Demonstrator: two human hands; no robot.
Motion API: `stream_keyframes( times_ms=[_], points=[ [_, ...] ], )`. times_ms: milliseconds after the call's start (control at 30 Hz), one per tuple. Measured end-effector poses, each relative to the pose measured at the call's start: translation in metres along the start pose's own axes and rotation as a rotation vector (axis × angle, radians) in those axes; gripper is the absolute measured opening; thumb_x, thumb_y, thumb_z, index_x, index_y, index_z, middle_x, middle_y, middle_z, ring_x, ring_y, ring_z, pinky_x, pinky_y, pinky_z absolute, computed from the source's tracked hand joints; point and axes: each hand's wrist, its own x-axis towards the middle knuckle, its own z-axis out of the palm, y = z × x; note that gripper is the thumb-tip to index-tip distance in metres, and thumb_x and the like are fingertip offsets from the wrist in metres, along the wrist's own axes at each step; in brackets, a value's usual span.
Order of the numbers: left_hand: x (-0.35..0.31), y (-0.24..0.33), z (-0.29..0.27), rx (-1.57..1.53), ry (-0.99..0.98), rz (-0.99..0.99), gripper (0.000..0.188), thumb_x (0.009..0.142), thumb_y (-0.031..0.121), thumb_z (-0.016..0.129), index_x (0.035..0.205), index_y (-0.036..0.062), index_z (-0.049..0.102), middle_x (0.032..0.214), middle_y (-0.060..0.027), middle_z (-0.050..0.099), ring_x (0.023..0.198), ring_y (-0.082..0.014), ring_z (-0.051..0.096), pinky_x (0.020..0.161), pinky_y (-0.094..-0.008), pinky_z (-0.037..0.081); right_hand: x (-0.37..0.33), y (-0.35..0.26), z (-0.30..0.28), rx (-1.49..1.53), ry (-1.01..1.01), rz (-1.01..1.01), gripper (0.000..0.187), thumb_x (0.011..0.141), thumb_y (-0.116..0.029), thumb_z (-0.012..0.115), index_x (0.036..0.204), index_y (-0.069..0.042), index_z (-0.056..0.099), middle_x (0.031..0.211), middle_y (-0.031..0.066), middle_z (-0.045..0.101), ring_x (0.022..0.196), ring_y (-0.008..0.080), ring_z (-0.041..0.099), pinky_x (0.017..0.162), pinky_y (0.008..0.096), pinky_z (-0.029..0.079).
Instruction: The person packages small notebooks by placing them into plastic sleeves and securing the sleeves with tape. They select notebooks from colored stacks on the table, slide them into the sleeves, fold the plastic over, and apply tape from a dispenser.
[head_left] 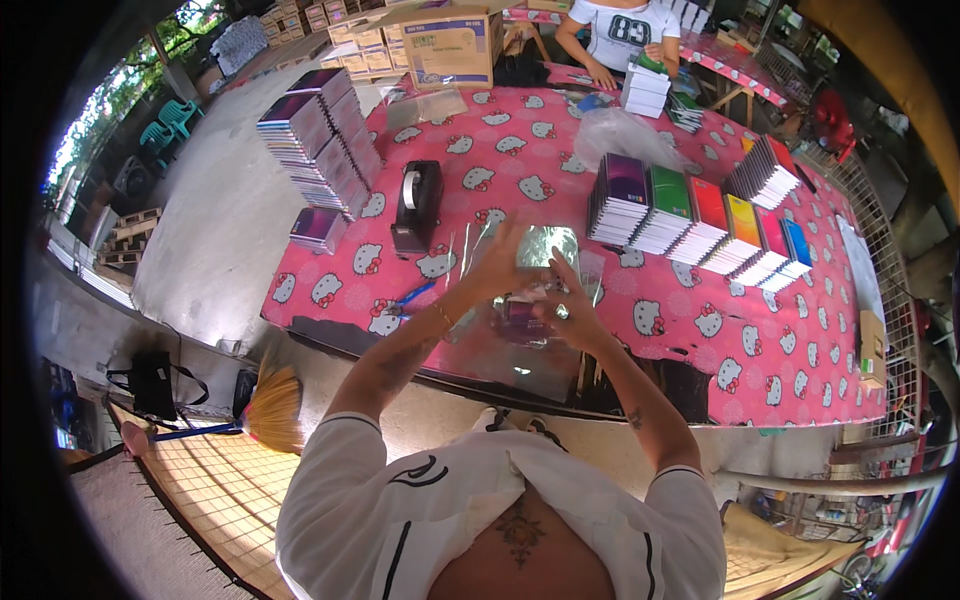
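Note:
Clear plastic film (470,345) lies in front of me at the table's near edge, shiny with glare. Under it, between my hands, shows part of a purple-covered notebook (520,316). My left hand (500,268) is over the film's left side, fingers stretched away from me and thumb pointing right; the fingertips are slightly blurred. Lower and to the right, my right hand (570,308) has its fingers spread over the film and notebook, a ring on one finger. Neither hand visibly grips anything. A black tape dispenser (417,207) and blue-handled scissors (412,295) lie to the left.
Tall notebook stacks (318,140) stand at the back left, beside a small purple stack (318,229). Rows of colour-covered notebooks (690,215) fill the right. Beyond a crumpled plastic bag (625,138), another person (625,40) handles notebooks. An open carton (450,50) sits at the far edge.

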Motion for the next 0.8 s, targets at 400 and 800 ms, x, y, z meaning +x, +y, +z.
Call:
stream_keyframes(
  times_ms=[400,800],
  points=[
    [-0.028,-0.009,-0.028,-0.031,-0.231,-0.131,0.043,0.092,0.022,0.069,0.129,0.0003,0.061,0.121,-0.0122,0.066,0.113,-0.0211,0.061,0.1,-0.0353,0.045,0.043,0.008,-0.025,0.222,-0.166,0.155,0.052,0.09,-0.027,0.072,0.133,-0.002,0.056,0.132,0.0122,0.06,0.116,0.0226,0.059,0.098,0.036,0.046],
    [-0.027,0.025,-0.019,0.316,-0.165,0.11,0.021,0.081,0.014,0.078,0.097,0.0044,0.068,0.092,-0.012,0.071,0.088,-0.0229,0.068,0.077,-0.0341,0.054,0.03,-0.019,-0.021,-0.187,-0.057,-0.065,0.024,0.079,-0.01,0.072,0.102,-0.006,0.066,0.092,0.0091,0.066,0.09,0.0303,0.061,0.08,0.0415,0.049]
  ],
)
